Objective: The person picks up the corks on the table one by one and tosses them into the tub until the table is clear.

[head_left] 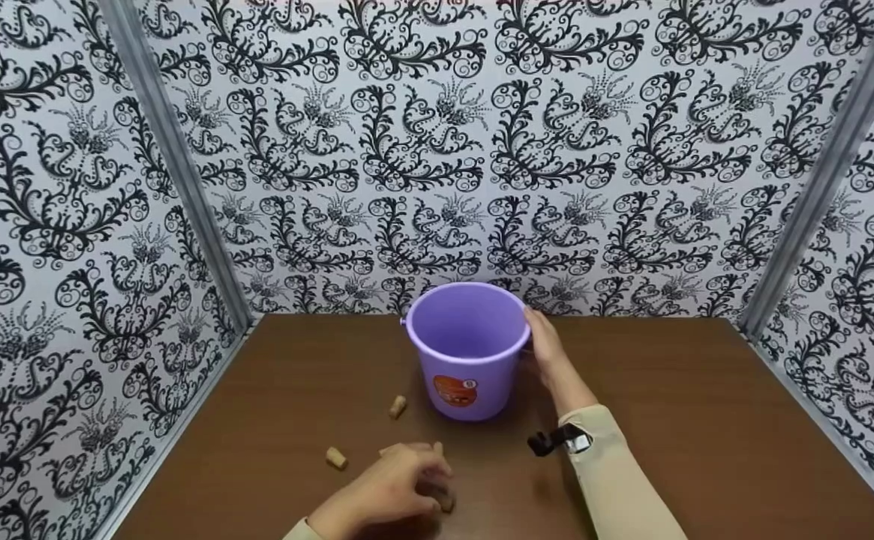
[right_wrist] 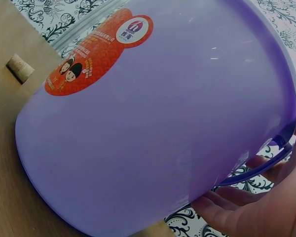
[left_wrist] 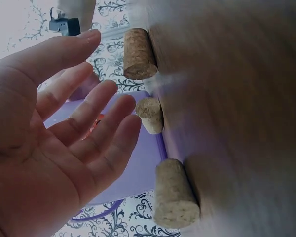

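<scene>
A purple bucket point(head_left: 470, 386) with an orange label stands upright on the brown table, mouth up. My right hand point(head_left: 549, 349) holds its right side by the rim; in the right wrist view the fingers point(right_wrist: 219, 205) lie against the outer wall, near the purple handle point(right_wrist: 259, 169). My left hand point(head_left: 399, 484) is low over the table in front of the bucket, fingers apart and slightly bent, with nothing in it. Beside it in the left wrist view are a darker cork point(left_wrist: 138, 53), a small tapered cork point(left_wrist: 150, 114) and a nearer cork point(left_wrist: 172, 195).
One cork point(head_left: 336, 458) lies left of my left hand and another cork point(head_left: 397, 407) near the bucket's base. A further cork point(head_left: 446, 504) is partly hidden by the left hand. Patterned walls point(head_left: 437, 150) enclose the table point(head_left: 677, 420) at the back and sides.
</scene>
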The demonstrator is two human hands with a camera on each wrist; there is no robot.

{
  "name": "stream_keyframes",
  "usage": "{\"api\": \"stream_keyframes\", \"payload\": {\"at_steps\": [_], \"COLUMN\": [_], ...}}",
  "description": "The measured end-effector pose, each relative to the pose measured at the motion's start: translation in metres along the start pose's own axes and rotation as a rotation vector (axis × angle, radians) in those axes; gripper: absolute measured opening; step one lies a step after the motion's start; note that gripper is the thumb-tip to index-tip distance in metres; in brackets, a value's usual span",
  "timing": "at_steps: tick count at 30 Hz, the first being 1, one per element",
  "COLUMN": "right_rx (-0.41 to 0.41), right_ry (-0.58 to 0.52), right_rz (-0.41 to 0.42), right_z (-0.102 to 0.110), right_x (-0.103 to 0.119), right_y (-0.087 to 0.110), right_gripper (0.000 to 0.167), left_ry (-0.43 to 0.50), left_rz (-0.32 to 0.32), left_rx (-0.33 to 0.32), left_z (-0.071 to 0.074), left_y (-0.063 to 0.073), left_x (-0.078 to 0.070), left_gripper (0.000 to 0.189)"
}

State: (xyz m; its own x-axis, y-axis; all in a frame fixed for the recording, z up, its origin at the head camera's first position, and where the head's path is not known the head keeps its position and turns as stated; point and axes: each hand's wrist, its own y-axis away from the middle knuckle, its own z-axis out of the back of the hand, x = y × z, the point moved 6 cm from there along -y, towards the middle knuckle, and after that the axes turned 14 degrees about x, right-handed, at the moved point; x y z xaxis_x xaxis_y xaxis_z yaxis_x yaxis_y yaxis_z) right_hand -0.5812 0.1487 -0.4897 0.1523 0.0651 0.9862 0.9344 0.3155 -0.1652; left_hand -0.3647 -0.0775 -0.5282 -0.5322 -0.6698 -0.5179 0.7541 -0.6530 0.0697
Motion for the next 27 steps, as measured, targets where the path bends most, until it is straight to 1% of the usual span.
{"api": "stream_keyframes", "payload": {"at_steps": [2,4,6,9,11,15,17,21,27], "right_rx": [0.006,0.007,0.004,-0.007,-0.011,-0.011,-0.011,0.004,0.019], "right_ry": [-0.008,-0.011,-0.011,-0.003,-0.004,0.002,0.002,-0.004,-0.004], "right_rz": [0.001,0.001,-0.001,0.004,0.007,0.008,0.003,-0.008,-0.023], "right_z": [0.000,0.000,0.000,0.001,0.000,-0.001,-0.001,-0.001,0.004], "right_x": [0.000,0.000,-0.001,0.000,0.001,0.000,-0.001,-0.001,0.003], "right_y": [0.001,0.002,0.002,0.001,0.000,0.000,0.000,0.000,-0.002], "right_gripper": [0.053,0.054,0.054,0.053,0.053,0.052,0.052,0.053,0.052], "left_ry": [0.007,-0.020,-0.054,-0.106,-0.127,-0.163,-0.193,-0.249,-0.278], "left_rz": [0.002,-0.002,-0.025,-0.081,-0.114,-0.143,-0.150,-0.173,-0.205], "left_rx": [0.002,-0.001,-0.002,0.001,0.020,0.069,0.078,0.073,0.067], "left_z": [0.000,-0.001,-0.001,-0.001,-0.003,-0.008,-0.010,-0.011,-0.008], "left_y": [0.000,-0.001,-0.003,-0.007,-0.011,-0.015,-0.016,-0.017,-0.020], "left_x": [-0.002,-0.004,-0.006,-0.011,-0.014,-0.018,-0.020,-0.025,-0.026], "left_gripper": [0.038,0.036,0.035,0.033,0.031,0.028,0.026,0.022,0.022]}}
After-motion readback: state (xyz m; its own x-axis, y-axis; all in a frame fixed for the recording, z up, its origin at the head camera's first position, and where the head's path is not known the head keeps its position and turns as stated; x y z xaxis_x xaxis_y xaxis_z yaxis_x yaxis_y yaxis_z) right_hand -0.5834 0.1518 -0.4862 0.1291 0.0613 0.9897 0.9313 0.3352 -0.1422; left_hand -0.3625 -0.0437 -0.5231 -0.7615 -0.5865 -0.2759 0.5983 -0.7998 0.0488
